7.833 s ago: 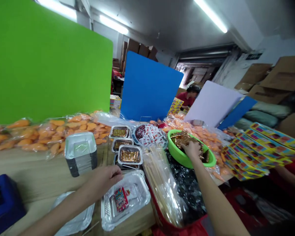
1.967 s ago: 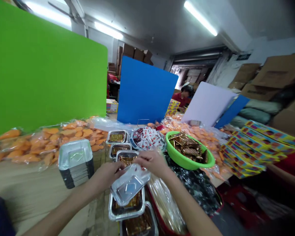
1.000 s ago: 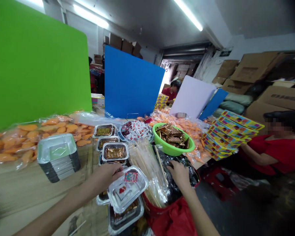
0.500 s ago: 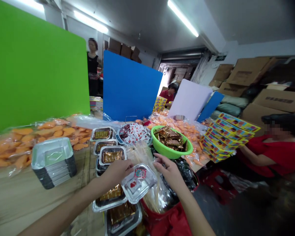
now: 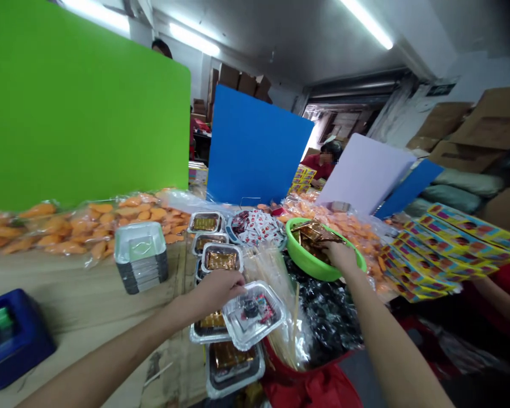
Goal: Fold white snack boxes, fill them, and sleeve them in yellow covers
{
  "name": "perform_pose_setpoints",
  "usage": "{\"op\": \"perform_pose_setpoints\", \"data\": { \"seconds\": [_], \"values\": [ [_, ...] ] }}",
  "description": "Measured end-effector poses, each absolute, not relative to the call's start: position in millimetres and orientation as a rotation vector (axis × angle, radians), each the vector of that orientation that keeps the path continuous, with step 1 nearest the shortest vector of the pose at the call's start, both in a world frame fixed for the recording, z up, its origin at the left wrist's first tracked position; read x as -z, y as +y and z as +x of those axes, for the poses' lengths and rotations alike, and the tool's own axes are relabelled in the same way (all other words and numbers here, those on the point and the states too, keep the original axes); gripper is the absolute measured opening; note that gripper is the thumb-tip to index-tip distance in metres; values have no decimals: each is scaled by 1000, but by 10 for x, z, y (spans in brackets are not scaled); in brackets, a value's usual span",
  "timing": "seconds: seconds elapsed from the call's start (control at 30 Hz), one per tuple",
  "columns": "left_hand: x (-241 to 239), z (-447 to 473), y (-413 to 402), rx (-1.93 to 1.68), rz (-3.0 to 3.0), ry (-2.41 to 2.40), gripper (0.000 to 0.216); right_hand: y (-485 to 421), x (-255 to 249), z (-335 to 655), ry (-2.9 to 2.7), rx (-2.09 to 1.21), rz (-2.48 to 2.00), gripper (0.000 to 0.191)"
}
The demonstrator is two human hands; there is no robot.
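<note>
My left hand (image 5: 225, 289) is closed on the rim of a foil tray (image 5: 236, 331), which is tilted over the other trays. A small dark round piece and a red printed sachet (image 5: 264, 309) lie inside it. Over at the light green bowl (image 5: 300, 258), my right hand (image 5: 343, 259) reaches in with its fingers closed on a shiny gold-brown packet (image 5: 317, 231); the fingertips are partly hidden. Several foil trays with gold-brown packets (image 5: 221, 260) stand in a column beside my left hand. Wooden sticks in clear plastic (image 5: 276, 272) lie between my hands.
Stacked foil trays (image 5: 142, 255) stand left, near a blue box (image 5: 17, 340). Bagged orange pieces (image 5: 97, 226) line the back. Behind the sticks is a basin of white-red sachets (image 5: 258, 228). Black wrapped pieces (image 5: 327, 309) lie right, before stacked yellow boxes (image 5: 450, 249) and a co-worker's arm (image 5: 499, 303).
My right hand has moved from beside the held tray into the green bowl. A dark round piece now shows in the tray. The view has turned left, bringing the blue box in.
</note>
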State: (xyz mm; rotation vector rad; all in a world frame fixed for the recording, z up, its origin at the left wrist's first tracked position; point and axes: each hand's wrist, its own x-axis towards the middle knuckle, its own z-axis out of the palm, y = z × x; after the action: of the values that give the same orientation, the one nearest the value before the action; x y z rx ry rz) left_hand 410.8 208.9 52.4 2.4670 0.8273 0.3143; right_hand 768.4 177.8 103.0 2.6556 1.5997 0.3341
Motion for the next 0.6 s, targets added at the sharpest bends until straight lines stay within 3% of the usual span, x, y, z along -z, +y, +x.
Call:
{"op": "perform_pose_setpoints", "data": {
  "seconds": [0.17, 0.23, 0.33, 0.5, 0.6],
  "values": [
    [-514, 4005, 2064, -317, 2430, 787, 20, 1404, -1219, 7188, 1719, -695, 2597, 31],
    [-498, 3979, 2065, -324, 2437, 780, 20, 1136, -1206, 6784, 2125, -938, 2452, 29],
    [-481, 3948, 2052, -360, 2426, 755, 20, 757, -1041, 6134, 2824, -1021, 1912, 37],
    [-513, 3862, 1940, -299, 2384, 720, 19, 437, -692, 5534, 3064, -754, 1607, 36],
    [-540, 3795, 1825, -262, 2349, 681, 19, 321, -565, 5434, 3051, -484, 1504, 62]
  ]
}}
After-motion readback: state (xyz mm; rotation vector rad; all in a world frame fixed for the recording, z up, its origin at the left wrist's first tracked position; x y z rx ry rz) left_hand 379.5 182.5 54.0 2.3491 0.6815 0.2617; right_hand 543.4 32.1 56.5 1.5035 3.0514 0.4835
